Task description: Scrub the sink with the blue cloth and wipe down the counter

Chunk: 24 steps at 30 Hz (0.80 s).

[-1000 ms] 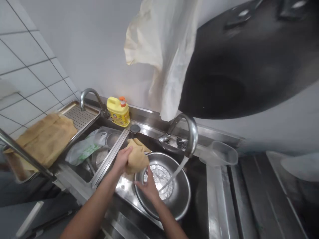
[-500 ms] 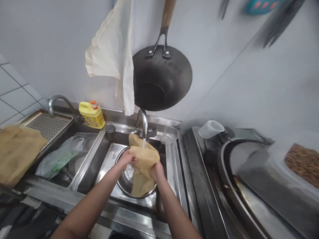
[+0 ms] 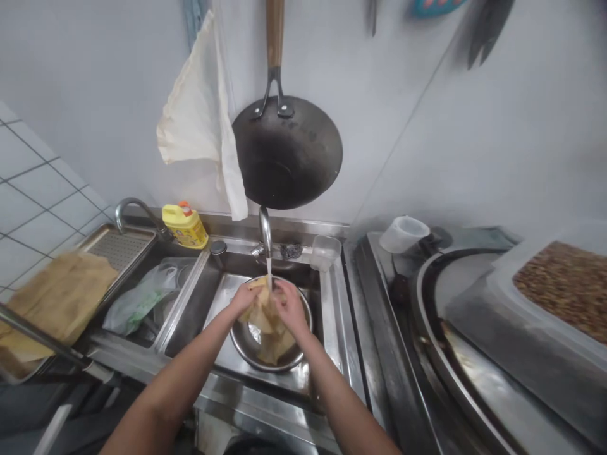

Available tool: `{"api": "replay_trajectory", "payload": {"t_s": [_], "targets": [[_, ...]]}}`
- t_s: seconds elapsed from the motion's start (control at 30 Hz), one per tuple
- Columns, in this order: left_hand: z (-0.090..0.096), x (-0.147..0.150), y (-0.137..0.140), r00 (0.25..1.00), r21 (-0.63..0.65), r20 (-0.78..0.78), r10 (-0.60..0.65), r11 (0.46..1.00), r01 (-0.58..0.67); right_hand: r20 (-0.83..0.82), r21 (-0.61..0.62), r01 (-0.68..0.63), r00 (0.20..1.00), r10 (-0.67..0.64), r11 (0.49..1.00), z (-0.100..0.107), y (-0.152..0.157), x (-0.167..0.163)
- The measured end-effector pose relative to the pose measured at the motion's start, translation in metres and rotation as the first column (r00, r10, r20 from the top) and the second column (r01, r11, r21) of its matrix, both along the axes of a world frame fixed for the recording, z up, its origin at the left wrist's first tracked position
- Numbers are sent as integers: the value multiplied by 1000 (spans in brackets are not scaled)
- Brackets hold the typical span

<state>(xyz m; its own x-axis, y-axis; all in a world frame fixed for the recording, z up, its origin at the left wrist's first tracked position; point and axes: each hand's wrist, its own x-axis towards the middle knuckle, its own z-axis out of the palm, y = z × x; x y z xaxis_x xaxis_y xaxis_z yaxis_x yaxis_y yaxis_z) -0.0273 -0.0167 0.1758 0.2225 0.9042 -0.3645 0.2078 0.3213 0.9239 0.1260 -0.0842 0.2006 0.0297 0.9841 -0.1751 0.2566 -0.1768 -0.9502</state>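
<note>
A soft tan sheet [image 3: 274,344], cloth or tofu skin, hangs crumpled into a round metal bowl [image 3: 237,347]. My left hand [image 3: 246,298] pinches its upper left edge. On the other side, my right hand [image 3: 290,308] has bent fingers against the sheet beside the water stream; its fingertips are partly blurred. Water runs from the curved faucet [image 3: 265,227] onto the sheet between my hands. The bowl stands in the right-hand sink basin [image 3: 222,297], with water glinting inside it.
Left lie larger tan sheets [image 3: 61,297], a perforated tray [image 3: 123,246] and a plastic bag [image 3: 137,303] in the other basin. A yellow jug [image 3: 184,226] stands behind. A wok [image 3: 289,151] and white cloth [image 3: 194,120] hang above. Right is a tub of brown grains [image 3: 564,284].
Both hands have lowered the sheet from above the bowl into it, bunching it together. My right hand has shifted up toward the water stream. The view has turned slightly right.
</note>
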Motion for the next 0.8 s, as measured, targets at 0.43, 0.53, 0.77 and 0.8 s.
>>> {"api": "replay_trajectory", "payload": {"t_s": [0.43,0.53,0.77,0.8], "targets": [[89,-13,42,888,207,-170,-427,866,455,1,104,-347,937,349,932,24,65,46],[105,-8,45,857,238,-200,-475,825,513,3,81,-457,889,459,886,36,70,37],[121,-36,76,798,322,-571,-193,841,435,55,17,-212,976,211,977,24,84,58],[118,-43,79,807,312,-566,-166,864,396,57,-1,-179,982,178,984,21,84,64]]}}
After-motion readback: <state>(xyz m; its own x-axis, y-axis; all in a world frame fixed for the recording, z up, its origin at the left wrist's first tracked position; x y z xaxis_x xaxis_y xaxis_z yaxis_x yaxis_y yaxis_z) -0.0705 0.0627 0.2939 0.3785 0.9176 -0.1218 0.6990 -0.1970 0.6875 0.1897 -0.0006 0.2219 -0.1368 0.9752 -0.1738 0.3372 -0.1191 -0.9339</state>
